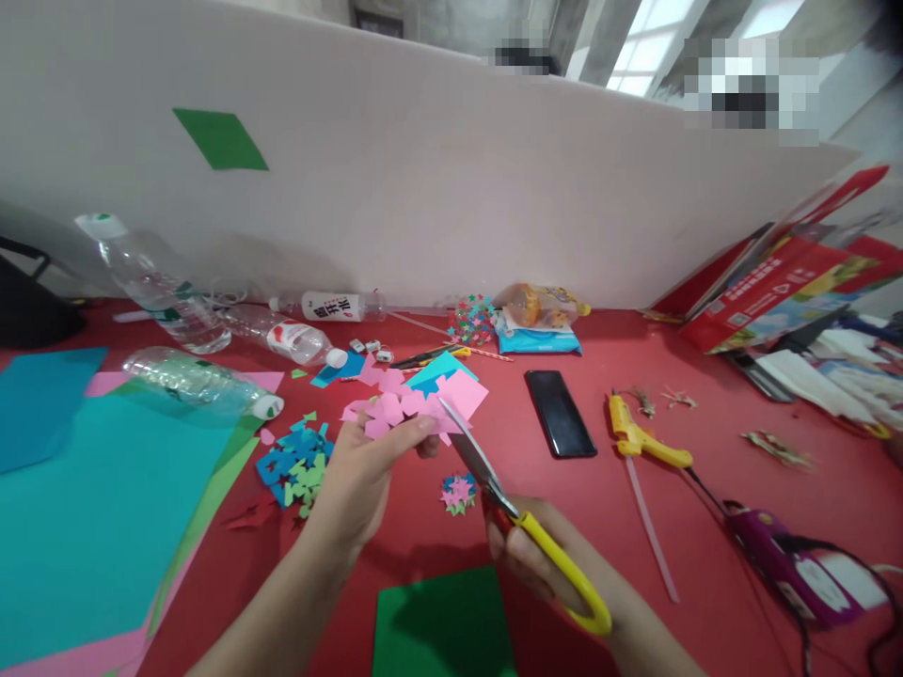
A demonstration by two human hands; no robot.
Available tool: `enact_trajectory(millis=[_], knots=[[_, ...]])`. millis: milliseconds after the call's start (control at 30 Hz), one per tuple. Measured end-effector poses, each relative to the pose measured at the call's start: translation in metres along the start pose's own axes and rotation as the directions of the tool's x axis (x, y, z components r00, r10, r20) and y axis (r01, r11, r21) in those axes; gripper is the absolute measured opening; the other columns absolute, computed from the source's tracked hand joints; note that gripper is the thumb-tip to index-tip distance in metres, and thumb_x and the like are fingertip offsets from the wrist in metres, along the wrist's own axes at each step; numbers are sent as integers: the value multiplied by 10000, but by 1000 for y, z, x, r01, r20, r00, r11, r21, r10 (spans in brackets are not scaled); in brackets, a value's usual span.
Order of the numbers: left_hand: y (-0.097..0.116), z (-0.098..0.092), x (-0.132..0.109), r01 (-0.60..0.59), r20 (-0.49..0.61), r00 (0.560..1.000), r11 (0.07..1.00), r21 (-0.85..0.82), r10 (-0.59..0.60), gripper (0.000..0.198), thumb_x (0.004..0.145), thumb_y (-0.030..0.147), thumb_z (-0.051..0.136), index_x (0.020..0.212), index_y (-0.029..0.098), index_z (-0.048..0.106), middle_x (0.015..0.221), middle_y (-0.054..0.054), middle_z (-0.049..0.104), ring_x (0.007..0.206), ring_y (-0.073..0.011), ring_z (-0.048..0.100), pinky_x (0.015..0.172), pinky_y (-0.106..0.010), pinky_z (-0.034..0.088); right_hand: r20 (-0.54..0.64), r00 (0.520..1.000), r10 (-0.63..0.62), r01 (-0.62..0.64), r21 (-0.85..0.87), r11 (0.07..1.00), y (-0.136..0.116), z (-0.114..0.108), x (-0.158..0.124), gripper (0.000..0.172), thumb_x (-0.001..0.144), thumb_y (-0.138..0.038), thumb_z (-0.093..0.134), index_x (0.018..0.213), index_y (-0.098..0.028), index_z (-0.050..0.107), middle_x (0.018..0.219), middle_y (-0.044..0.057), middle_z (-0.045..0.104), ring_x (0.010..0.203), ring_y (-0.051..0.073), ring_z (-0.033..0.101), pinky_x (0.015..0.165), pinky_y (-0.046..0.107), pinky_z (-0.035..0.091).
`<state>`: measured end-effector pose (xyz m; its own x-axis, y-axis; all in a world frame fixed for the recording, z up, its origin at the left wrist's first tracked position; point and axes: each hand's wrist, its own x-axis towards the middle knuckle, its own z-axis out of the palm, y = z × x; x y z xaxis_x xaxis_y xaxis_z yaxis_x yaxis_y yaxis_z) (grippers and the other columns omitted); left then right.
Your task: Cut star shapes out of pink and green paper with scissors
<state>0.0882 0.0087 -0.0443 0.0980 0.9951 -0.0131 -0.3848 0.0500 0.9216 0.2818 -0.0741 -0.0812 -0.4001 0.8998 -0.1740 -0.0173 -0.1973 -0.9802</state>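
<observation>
My left hand [381, 461] is closed, with thumb and fingers pinching pink paper [462, 395] above the red table. Cut pink scraps [388, 409] lie around and behind the fingertips, so where the held piece ends is hard to make out. In my right hand [529, 545] is a pair of scissors [564, 569] with yellow handles. Their blades point up and left, and the tips reach the pink paper beside my left thumb. Below the blades sits a small pile of paper stars [458, 494]. Blue and green paper cuttings [300, 465] lie left of my left wrist.
A green sheet [444, 625] lies at the front. Clear bottles [198, 381] and large coloured sheets [105, 508] occupy the left. To the right are a black phone [561, 414], a yellow glue gun [639, 437] and a purple power strip [790, 564]. A white partition [423, 169] stands behind.
</observation>
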Motion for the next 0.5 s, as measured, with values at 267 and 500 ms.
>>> enact_trajectory(millis=[267, 500], knots=[[-18, 11, -11, -84, -154, 983, 993, 82, 96, 157, 802, 255, 747, 652, 209, 735, 652, 11, 701, 679, -134, 633, 691, -250, 516, 0, 1000, 1, -1, 90, 996, 8, 8, 2, 572, 839, -759, 521, 739, -199, 469, 482, -117, 321, 358, 40, 238, 340, 178, 212], [-22, 16, -14, -113, -212, 965, 975, 191, 153, 194, 820, 282, 716, 644, 200, 717, 668, -5, 692, 695, -164, 635, 711, -293, 512, -69, 997, -35, 38, 46, 998, 7, 21, 0, 579, 850, -774, 488, 699, -224, 391, 466, -116, 308, 370, 45, 243, 363, 197, 187]])
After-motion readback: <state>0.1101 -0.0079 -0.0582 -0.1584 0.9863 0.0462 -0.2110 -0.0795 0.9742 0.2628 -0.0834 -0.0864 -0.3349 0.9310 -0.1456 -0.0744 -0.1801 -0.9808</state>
